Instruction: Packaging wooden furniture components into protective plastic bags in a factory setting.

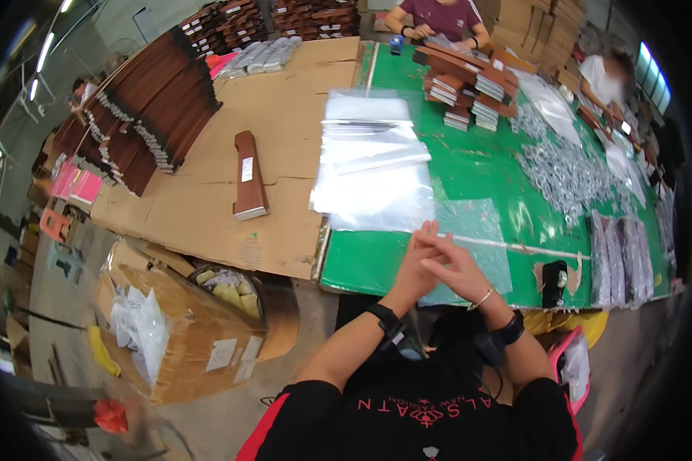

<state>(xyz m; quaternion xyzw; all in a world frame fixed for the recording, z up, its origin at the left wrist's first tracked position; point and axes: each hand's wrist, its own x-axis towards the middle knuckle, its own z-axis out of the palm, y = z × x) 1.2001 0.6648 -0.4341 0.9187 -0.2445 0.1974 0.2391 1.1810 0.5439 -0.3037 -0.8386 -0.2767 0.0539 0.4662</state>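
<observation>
While both forearms reach in from the lower edge of the head view, the left hand [412,273] and the right hand [464,273] meet over the near side of the green table [365,257]. Each hand is open, its fingers loosely extended; the right one's lie across the left one's, and nothing is visible in either grasp. Under and just beyond them lies a clear plastic sheet [480,219], flat on the green surface and partly covered by the hands. Near the fingertips, to their left, a stack of clear bags [373,173] spreads from the green surface toward the brown cardboard [196,203].

On that cardboard, well apart from the hands, lies a single reddish-brown piece [249,180] with a white label. Farther left, dark brown pieces [150,100] stand in a tall stack. Across the table, brown bundles [457,65] are piled before a person in a maroon top [447,17]. To the right are a heap of metal parts [569,177] and, near the edge, plastic-wrapped packs [621,261]. At lower left, an open carton [207,349] holds white plastic [141,326].
</observation>
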